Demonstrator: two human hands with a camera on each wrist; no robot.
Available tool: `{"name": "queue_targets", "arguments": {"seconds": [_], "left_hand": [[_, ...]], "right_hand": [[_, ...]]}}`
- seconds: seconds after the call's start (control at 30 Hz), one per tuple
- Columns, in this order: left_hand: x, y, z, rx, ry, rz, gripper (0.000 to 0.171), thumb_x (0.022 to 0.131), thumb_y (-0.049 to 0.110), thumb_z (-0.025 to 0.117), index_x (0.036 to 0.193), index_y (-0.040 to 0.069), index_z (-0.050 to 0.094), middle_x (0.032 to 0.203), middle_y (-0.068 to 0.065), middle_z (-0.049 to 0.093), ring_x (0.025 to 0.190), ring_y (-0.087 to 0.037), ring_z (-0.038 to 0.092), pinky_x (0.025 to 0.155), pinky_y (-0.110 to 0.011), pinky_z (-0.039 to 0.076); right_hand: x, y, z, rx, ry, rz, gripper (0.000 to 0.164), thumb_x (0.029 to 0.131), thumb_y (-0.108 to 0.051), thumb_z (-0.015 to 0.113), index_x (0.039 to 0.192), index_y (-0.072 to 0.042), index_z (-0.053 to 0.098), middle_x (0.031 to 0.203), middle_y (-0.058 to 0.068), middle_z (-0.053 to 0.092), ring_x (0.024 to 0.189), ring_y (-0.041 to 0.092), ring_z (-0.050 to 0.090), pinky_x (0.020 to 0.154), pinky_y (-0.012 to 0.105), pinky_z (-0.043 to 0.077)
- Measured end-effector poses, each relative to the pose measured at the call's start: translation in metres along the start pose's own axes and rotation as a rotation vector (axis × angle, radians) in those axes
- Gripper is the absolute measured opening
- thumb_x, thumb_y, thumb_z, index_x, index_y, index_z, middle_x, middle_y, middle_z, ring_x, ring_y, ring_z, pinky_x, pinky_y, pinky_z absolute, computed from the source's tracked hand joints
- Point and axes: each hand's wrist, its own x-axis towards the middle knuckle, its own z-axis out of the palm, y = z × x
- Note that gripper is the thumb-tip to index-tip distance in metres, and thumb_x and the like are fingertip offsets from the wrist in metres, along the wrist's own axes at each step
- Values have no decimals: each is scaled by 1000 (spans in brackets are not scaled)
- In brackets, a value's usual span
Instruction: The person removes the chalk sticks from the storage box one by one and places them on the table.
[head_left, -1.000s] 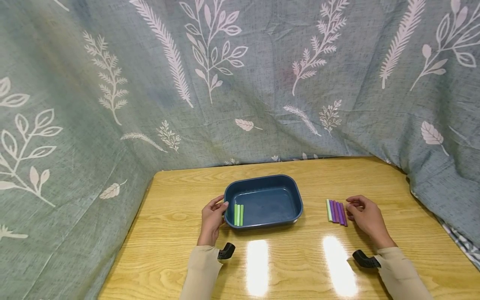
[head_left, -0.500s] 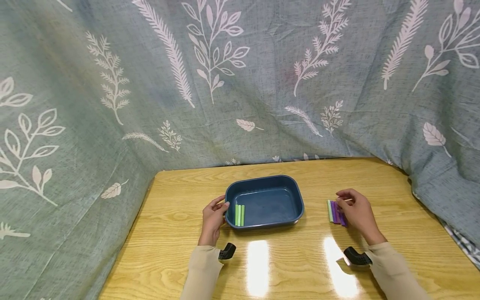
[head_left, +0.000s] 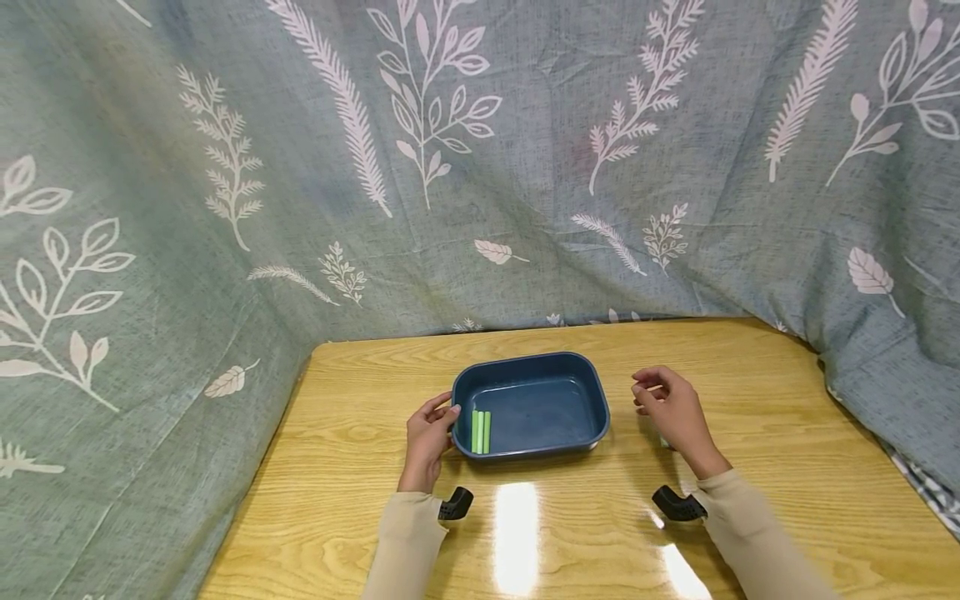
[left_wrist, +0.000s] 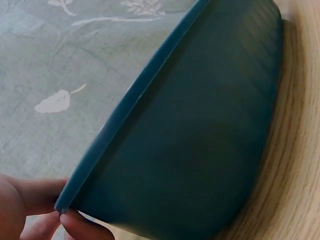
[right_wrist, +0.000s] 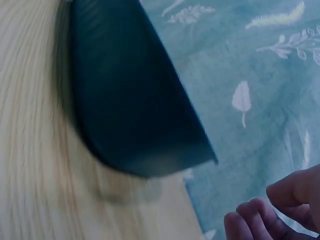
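Note:
My left hand [head_left: 429, 433] grips the left rim of a dark blue plastic bin [head_left: 540, 454], thumb inside and fingers outside. The left wrist view shows that hand [left_wrist: 55, 210] pinching the bin's edge. Inside the bin, by its left wall, several green sticks [head_left: 480, 432] lie side by side. To the right of the bin hovers my right hand [head_left: 671, 408], its fingers loosely bent; in the right wrist view nothing shows between thumb and fingers [right_wrist: 245, 220]. A pale green stick [head_left: 664, 442] peeks out beneath this hand, which hides the purple sticks.
The bin stands on a wooden table [head_left: 360, 375]. Behind and at the sides hangs a grey-green leaf-print cloth [head_left: 525, 167]. Black curved mounts [head_left: 678, 504] sit at both wrists.
My right hand has moved left from the row's right end, across the purple and pale green sticks, toward the bin. The left hand keeps its hold on the rim.

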Motion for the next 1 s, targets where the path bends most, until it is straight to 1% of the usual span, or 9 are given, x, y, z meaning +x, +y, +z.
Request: {"name": "queue_targets", "arguments": {"seconds": [0.07, 0.2, 0.4, 0.47, 0.57, 0.67, 0.87, 1.0], "left_hand": [[0, 0, 0, -4, 0, 2, 36, 102, 6, 70, 137, -1, 66, 101, -6, 64, 81, -14, 62, 56, -24, 52], [0, 0, 0, -8, 4, 3, 35, 101, 5, 70, 136, -1, 67, 100, -6, 64, 81, -14, 62, 56, -24, 52], [0, 1, 0, -3, 4, -3, 35, 102, 5, 70, 137, 0, 67, 102, -6, 64, 83, -15, 63, 58, -25, 54], [0, 1, 0, -3, 3, -2, 36, 102, 5, 70, 137, 0, 67, 102, -7, 64, 83, -15, 63, 59, -26, 54], [0, 1, 0, -1, 6, -3, 35, 102, 6, 70, 137, 0, 67, 102, -7, 64, 83, -15, 63, 58, -25, 54], [0, 1, 0, 6, 7, -2, 35, 102, 6, 70, 136, 0, 67, 102, -7, 64, 83, -15, 63, 58, -25, 53], [0, 0, 0, 16, 2, -10, 36, 102, 8, 71, 137, 2, 67, 104, -7, 64, 85, -16, 63, 59, -24, 52], [1, 1, -1, 11, 3, -11, 36, 102, 8, 71, 137, 2, 67, 103, -6, 63, 84, -15, 61, 58, -24, 51]], "right_hand": [[2, -3, 6, 21, -2, 1, 20, 105, 1, 62, 122, 10, 64, 109, 26, 66, 84, 21, 71, 71, 24, 60], [7, -10, 19, 56, -6, 0, 18, 104, 3, 62, 120, 11, 64, 107, 26, 66, 84, 24, 71, 70, 25, 61], [13, -21, 39, 102, -17, -11, 16, 102, 6, 62, 117, 12, 65, 105, 27, 66, 80, 21, 70, 69, 26, 61], [13, -24, 45, 108, -32, -14, 16, 103, 5, 62, 117, 11, 65, 105, 26, 66, 81, 26, 71, 70, 31, 63], [13, -28, 55, 102, -57, -16, 17, 103, 5, 62, 119, 10, 66, 104, 24, 66, 82, 34, 70, 73, 41, 63], [13, -31, 65, 103, -78, -13, 16, 103, 5, 63, 118, 8, 66, 103, 22, 66, 82, 38, 70, 75, 48, 62], [14, -34, 82, 129, -112, -6, 15, 103, 5, 63, 117, 4, 67, 103, 23, 67, 85, 46, 69, 75, 47, 62], [14, -37, 91, 142, -131, -9, 15, 102, 5, 63, 116, 4, 67, 102, 22, 66, 84, 44, 69, 75, 50, 62]]}}
